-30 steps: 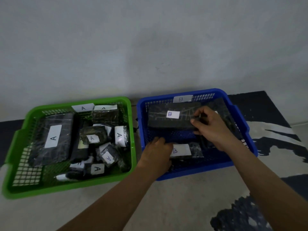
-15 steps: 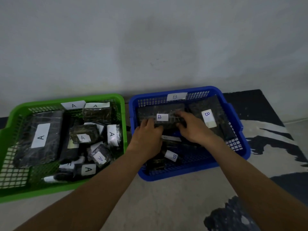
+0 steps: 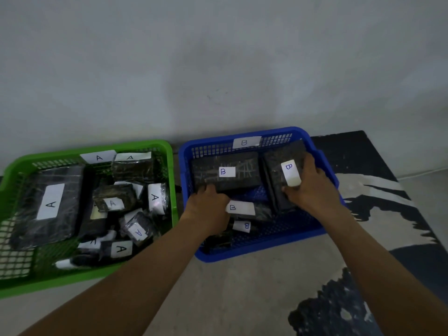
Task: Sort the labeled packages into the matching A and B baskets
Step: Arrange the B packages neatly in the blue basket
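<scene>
Right hand [image 3: 312,187]: clutched the package [image 3: 274,166] beneath it by its ends; looked stiff, light, slick-wrapped. Left hand [image 3: 208,204]: grip could not be told.

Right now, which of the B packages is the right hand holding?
The large dark package along the blue basket's right wall, its B label turned sideways. The right hand grips it; the others lie further left.
</scene>
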